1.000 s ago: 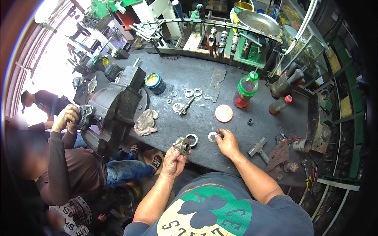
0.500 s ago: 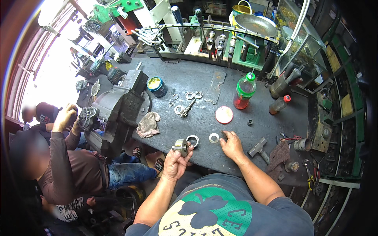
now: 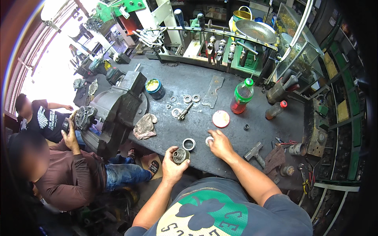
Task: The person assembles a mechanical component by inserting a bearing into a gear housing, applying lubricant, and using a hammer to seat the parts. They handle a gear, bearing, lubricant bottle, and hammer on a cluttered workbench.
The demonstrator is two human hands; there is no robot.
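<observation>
My left hand (image 3: 175,167) is closed around a toothed metal gear (image 3: 181,156), its bored face turned up, just off the bench's near edge. A plain steel ring (image 3: 189,144) lies on the bench beyond that hand. My right hand (image 3: 221,145) reaches over the bench, its fingertips closed at a pale flat washer (image 3: 208,141) that they partly cover. Farther back are a small geared shaft (image 3: 184,111), a bearing (image 3: 176,113) touching it, and several small rings (image 3: 187,98). A round lid (image 3: 221,118) with a pale top lies beyond my right hand.
A grey rag (image 3: 145,126) and an open grease tub (image 3: 155,89) sit left, by a large vise (image 3: 114,106). To the right stand a red-liquid bottle (image 3: 241,96), a smaller bottle (image 3: 276,110) and a hammer (image 3: 256,151). Two people sit at the left, one holding a part.
My left hand has turned the gear from side-on to face-up and lowered it slightly. My right hand has moved left onto the washer. The near co-worker's hands have come down.
</observation>
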